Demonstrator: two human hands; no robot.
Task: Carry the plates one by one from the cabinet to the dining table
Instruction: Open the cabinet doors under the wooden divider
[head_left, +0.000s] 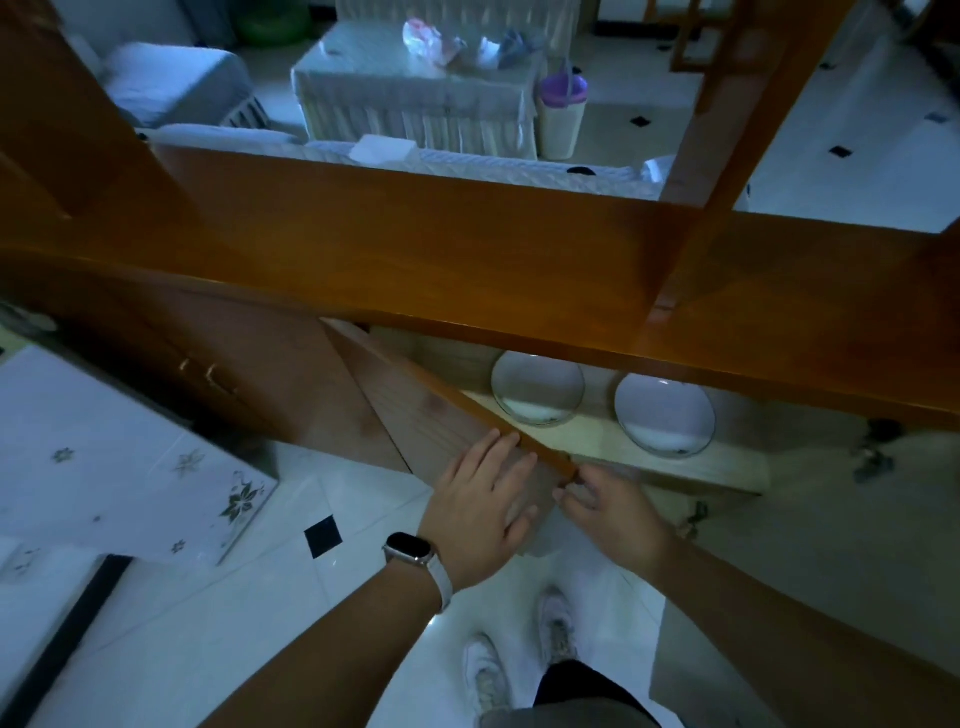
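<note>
Two white plates stand side by side on the shelf inside the low wooden cabinet: one plate on the left, another plate on the right. The cabinet's left door is swung partly open. My left hand, with a watch on its wrist, lies flat on that door's face, fingers spread. My right hand is just beside it, fingertips touching the door's free edge, holding nothing. A table with a white flowered cloth shows at the left.
The cabinet's wooden top runs across the view above the shelf, with upright posts at left and right. A second door hangs open at the right. Behind are a covered table and a sofa. My feet stand on white tile floor.
</note>
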